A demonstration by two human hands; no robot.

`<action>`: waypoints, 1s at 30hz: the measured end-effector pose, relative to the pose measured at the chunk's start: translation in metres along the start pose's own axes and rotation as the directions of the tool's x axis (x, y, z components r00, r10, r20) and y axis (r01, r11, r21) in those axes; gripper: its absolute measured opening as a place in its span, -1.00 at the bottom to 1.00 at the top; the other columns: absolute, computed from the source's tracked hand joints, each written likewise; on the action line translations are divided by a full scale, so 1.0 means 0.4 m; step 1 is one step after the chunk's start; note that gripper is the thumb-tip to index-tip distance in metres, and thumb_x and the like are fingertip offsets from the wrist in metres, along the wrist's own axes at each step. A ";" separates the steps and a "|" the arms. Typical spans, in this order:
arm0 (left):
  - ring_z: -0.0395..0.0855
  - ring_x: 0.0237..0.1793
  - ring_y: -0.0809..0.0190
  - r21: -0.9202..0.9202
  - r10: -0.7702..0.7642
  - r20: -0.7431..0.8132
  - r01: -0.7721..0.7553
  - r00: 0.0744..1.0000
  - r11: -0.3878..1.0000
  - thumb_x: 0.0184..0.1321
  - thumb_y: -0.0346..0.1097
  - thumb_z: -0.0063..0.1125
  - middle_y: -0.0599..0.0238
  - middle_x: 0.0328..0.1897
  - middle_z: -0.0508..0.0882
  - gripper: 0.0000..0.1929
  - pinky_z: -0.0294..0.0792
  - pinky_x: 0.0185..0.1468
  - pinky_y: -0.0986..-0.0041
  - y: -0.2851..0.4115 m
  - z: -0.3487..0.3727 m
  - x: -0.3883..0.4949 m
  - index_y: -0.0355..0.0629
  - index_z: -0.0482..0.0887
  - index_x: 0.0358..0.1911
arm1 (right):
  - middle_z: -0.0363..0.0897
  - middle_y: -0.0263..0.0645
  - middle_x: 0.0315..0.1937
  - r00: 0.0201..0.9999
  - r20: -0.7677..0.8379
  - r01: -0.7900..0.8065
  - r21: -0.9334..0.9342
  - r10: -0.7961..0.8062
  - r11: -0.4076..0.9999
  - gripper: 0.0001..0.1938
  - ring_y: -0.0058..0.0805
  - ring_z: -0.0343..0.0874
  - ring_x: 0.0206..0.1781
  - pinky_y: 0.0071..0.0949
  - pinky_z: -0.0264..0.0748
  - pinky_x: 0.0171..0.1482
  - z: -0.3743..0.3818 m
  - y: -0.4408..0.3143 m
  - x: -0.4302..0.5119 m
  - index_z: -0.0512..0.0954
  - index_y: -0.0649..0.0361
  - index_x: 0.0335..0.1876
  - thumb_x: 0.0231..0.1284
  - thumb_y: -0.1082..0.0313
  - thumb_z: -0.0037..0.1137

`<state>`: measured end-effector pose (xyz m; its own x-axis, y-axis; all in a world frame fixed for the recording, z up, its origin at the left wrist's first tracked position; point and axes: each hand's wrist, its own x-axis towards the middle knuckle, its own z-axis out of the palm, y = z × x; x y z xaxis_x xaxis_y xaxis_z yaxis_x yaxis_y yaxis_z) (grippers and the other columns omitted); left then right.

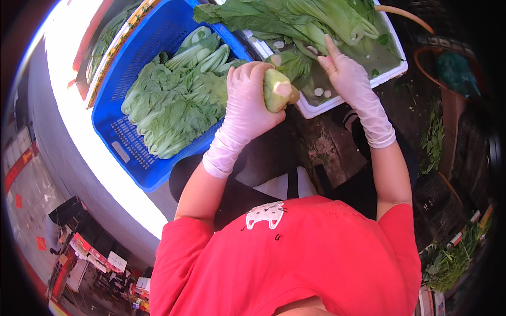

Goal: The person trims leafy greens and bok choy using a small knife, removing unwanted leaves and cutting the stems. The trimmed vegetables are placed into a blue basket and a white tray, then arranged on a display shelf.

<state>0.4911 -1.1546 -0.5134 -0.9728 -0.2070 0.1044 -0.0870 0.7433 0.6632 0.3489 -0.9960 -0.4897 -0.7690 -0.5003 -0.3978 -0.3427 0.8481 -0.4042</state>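
My left hand (251,96), in a thin whitish glove, grips a head of leafy greens (275,90) with its pale cut base turned towards me. My right hand (350,75), gloved too, is over the white foam box (389,73), its index finger extended. A small narrow thing shows by its fingertips, perhaps a blade; whether the hand holds it is unclear. Large leafy mustard greens (316,19) lie across the box, over murky water with pale cut pieces (318,92). Beside my left hand, a blue plastic basket (106,114) holds rows of leafy greens (178,102).
An orange hose (407,14) runs from the box's far right edge. Loose leaves (433,138) lie on the right, near a dark crate (438,201) and more greens (454,260). Another container of greens (106,47) stands beyond the basket at upper left.
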 end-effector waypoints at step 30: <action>0.47 -0.14 0.39 -0.823 -0.614 -0.431 -0.008 0.662 0.568 0.12 -0.56 0.11 0.26 0.00 0.54 -0.56 0.36 0.03 0.56 -0.141 -0.120 0.054 -0.32 0.41 0.13 | 0.54 -0.14 -0.03 0.926 -0.256 0.203 0.957 0.278 0.206 -0.56 -0.56 0.52 -0.24 -0.63 0.43 -0.30 -0.107 0.138 0.007 0.35 0.20 0.18 0.19 0.36 0.15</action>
<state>0.4855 -1.2314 -0.5128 -0.4975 -0.8673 -0.0188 0.1357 -0.0992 0.9858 0.3048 -0.9429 -0.4777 -0.9455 -0.1826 -0.2696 0.2898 -0.0943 -0.9524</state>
